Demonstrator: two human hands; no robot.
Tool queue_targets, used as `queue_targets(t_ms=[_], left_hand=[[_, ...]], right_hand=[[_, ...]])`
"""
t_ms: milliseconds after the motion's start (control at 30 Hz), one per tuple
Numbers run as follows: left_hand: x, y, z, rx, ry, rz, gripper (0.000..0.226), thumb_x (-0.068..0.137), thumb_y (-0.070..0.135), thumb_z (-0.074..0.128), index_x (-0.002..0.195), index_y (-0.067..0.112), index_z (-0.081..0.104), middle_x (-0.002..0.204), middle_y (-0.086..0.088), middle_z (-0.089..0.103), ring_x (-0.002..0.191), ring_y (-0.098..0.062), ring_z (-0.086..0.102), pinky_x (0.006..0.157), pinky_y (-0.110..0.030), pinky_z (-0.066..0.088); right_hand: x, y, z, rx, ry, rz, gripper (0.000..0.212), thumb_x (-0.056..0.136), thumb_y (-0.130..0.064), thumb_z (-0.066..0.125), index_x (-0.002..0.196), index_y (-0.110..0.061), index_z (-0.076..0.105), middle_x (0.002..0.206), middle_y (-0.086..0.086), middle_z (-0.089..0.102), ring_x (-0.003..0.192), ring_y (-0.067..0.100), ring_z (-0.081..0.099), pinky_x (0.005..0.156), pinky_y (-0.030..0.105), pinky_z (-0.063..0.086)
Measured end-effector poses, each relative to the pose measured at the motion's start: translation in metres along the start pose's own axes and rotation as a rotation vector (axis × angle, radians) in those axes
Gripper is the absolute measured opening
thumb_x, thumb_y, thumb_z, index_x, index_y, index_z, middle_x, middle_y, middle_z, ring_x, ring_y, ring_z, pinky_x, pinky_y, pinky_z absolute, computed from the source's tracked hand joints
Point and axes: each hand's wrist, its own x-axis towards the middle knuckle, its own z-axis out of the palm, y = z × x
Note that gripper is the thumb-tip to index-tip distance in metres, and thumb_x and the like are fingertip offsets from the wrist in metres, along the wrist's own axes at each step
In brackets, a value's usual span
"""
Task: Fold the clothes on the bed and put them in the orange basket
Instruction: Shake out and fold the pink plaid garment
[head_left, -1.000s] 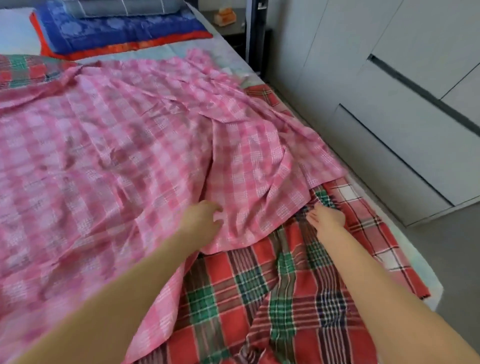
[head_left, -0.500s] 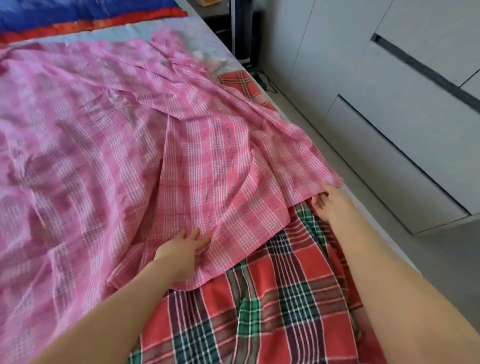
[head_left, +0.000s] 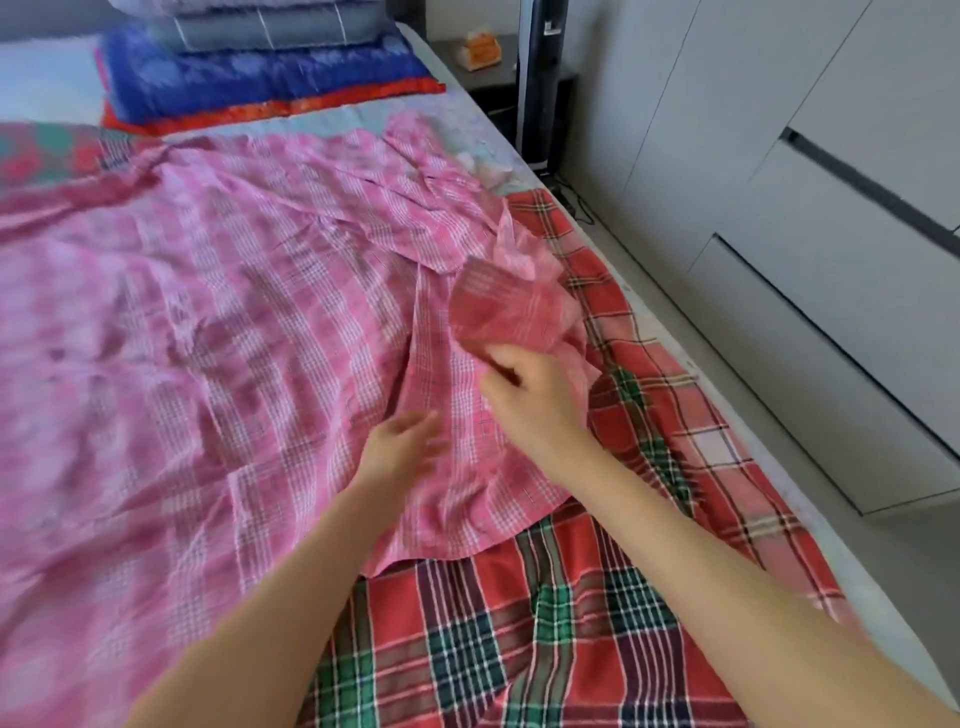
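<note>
A large pink checked cloth (head_left: 208, 338) lies spread and wrinkled over most of the bed. My right hand (head_left: 535, 405) grips its right corner, lifted and turned back over the cloth toward the left. My left hand (head_left: 402, 447) lies with relaxed fingers on the cloth just left of the right hand, near the front hem. Under the pink cloth a red and green plaid cloth (head_left: 519, 649) covers the bed's near right part. No orange basket is in view.
Stacked blue and grey pillows (head_left: 260, 67) sit at the head of the bed. A dark nightstand (head_left: 493, 78) with a small orange box (head_left: 480, 52) stands beyond the bed's right edge. Grey cabinet fronts (head_left: 805, 208) line the right side across a narrow floor strip.
My right hand has taken the pink cloth's right corner off the bed edge and carried it up and leftward. My left hand has shifted right along the cloth. The camera has tilted up.
</note>
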Motion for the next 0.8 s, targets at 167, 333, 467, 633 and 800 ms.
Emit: queue_targets(t_ms=[167, 333, 467, 633, 800], left_hand=[[-0.062, 0.08, -0.118, -0.547, -0.206, 0.063, 0.064, 0.091, 0.057, 0.033, 0.072, 0.013, 0.076, 0.078, -0.007, 0.071, 0.068, -0.018, 0.067, 0.068, -0.031, 0.054], [-0.126, 0.087, -0.254, -0.08, 0.023, 0.054, 0.026, 0.077, 0.02, 0.069, 0.053, 0.019, 0.062, 0.047, 0.003, 0.047, 0.042, -0.011, 0.046, 0.043, -0.018, 0.036], [-0.176, 0.074, -0.356, -0.08, 0.217, -0.003, 0.026, 0.071, -0.012, 0.061, 0.057, 0.01, 0.057, 0.044, -0.002, 0.041, 0.047, -0.017, 0.037, 0.049, -0.022, 0.029], [-0.24, 0.039, -0.5, -0.253, 0.327, 0.061, 0.021, 0.086, -0.011, 0.046, 0.08, -0.001, 0.063, 0.046, -0.002, 0.063, 0.038, -0.011, 0.058, 0.039, -0.019, 0.049], [-0.288, 0.006, -0.595, -0.216, 0.393, 0.092, 0.02, 0.079, -0.018, 0.052, 0.073, -0.001, 0.061, 0.053, -0.009, 0.063, 0.037, -0.009, 0.056, 0.037, -0.016, 0.046]], right_hand=[[-0.04, -0.074, 0.102, -0.225, -0.315, -0.146, 0.032, 0.088, -0.009, 0.05, 0.114, -0.014, 0.068, 0.104, 0.005, 0.071, 0.096, 0.022, 0.064, 0.086, 0.036, 0.049], [-0.088, -0.161, 0.218, -0.344, -0.469, -0.285, 0.035, 0.084, -0.018, 0.044, 0.106, -0.02, 0.071, 0.103, 0.006, 0.071, 0.1, 0.028, 0.063, 0.084, 0.043, 0.049], [-0.128, -0.224, 0.304, -0.345, -0.532, -0.329, 0.044, 0.079, -0.023, 0.037, 0.107, -0.023, 0.071, 0.111, -0.004, 0.07, 0.109, 0.019, 0.06, 0.092, 0.035, 0.046], [-0.18, -0.282, 0.404, -0.319, -0.38, -0.315, 0.032, 0.084, -0.018, 0.051, 0.108, -0.027, 0.069, 0.095, -0.007, 0.072, 0.081, 0.014, 0.065, 0.074, 0.029, 0.051], [-0.22, -0.33, 0.507, -0.18, -0.265, -0.27, 0.026, 0.077, -0.041, 0.068, 0.093, -0.022, 0.063, 0.084, -0.01, 0.064, 0.076, 0.009, 0.059, 0.067, 0.027, 0.048]])
